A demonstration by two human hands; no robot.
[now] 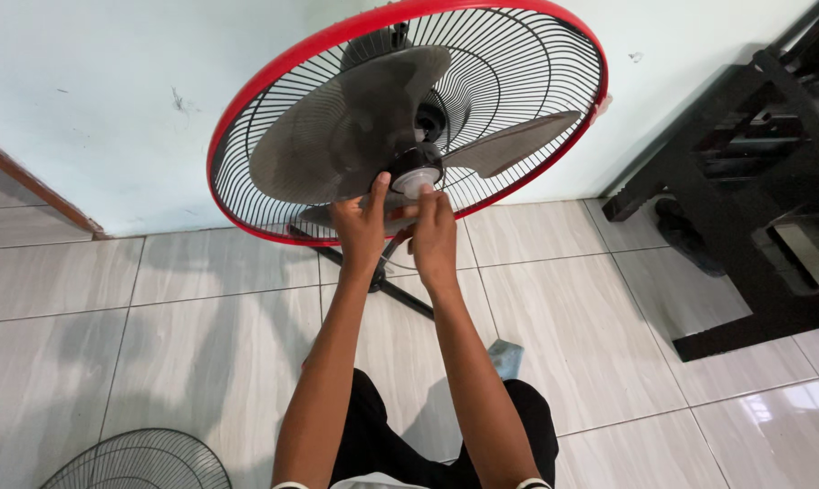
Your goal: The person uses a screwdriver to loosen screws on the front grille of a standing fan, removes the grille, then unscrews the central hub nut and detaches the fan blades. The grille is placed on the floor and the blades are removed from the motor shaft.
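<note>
A standing fan with a red-rimmed black rear grille (274, 81) faces me against the wall, its front guard off. Grey translucent blades (355, 127) sit on the hub, topped by a round cap (418, 178). My left hand (360, 226) grips the lower blade just beside the hub, thumb up against it. My right hand (432, 234) pinches the cap with its fingertips. Both forearms reach forward from my lap.
The fan's black cross base (400, 292) rests on pale floor tiles. A detached black wire grille (138, 462) lies at the bottom left. A black shelf unit (754, 181) stands at the right. A small bluish object (506, 355) lies by my right knee.
</note>
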